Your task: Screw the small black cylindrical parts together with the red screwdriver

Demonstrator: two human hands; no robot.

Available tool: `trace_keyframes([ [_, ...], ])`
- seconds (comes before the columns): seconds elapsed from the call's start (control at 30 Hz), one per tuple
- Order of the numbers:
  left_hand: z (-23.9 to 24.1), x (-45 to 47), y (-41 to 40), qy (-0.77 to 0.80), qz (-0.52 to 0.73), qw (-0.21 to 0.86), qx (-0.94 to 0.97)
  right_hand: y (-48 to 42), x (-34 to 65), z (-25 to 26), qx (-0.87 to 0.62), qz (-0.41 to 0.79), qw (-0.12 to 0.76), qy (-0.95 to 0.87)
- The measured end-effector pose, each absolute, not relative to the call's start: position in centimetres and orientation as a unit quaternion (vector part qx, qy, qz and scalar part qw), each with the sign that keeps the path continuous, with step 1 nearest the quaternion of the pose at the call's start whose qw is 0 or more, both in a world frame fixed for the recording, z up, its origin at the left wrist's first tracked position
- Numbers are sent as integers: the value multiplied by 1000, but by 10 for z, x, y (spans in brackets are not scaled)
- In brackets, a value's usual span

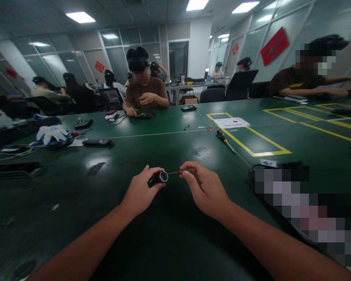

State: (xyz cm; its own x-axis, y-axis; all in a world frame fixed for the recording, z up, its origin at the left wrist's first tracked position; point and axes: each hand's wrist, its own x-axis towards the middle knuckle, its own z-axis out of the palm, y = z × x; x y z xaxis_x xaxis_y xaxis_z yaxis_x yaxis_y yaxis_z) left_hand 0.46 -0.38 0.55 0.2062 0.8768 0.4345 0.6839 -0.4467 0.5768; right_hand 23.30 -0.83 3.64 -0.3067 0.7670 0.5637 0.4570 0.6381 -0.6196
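Note:
My left hand [142,189] is closed around a small black cylindrical part [163,177], whose round open end with a pale rim faces me. Its other end is hidden behind my fingers. In my right hand [206,187] is a small screwdriver [190,171] with a reddish, see-through handle, pinched between thumb and fingers. The thin shaft points left and its tip is at the rim of the black part; whether it touches I cannot tell. Both hands are just above the green table [169,152].
A yellow-and-black screwdriver [226,141] lies ahead to the right, near a paper sheet [232,123]. White gloves [53,134] and a dark tube-shaped tool [98,143] lie left. A partly pixelated object [304,210] is close on my right. A co-worker [146,91] sits across the table.

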Motion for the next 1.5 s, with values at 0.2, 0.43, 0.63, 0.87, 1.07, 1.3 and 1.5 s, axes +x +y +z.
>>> trace_keyframes([
  [0.2,2,3,-3,501,368,123,773,-9,233,38,-392,180,451,-781],
  [0.43,0,1,-1,494,358,132,782,-10,231,38,-395,178,455,-778],
  [0.63,0,1,-1,492,354,133,784,-7,232,36,-405,209,453,-766],
  [0.87,2,1,-1,491,369,138,777,-3,233,30,-415,264,473,-731],
  [1.07,2,0,-1,489,369,146,777,-5,233,32,-413,258,468,-738],
  [1.3,0,-1,1,490,365,143,779,-5,233,33,-412,248,463,-744],
  [1.5,1,1,0,497,364,149,774,-2,234,30,-410,289,499,-707],
])
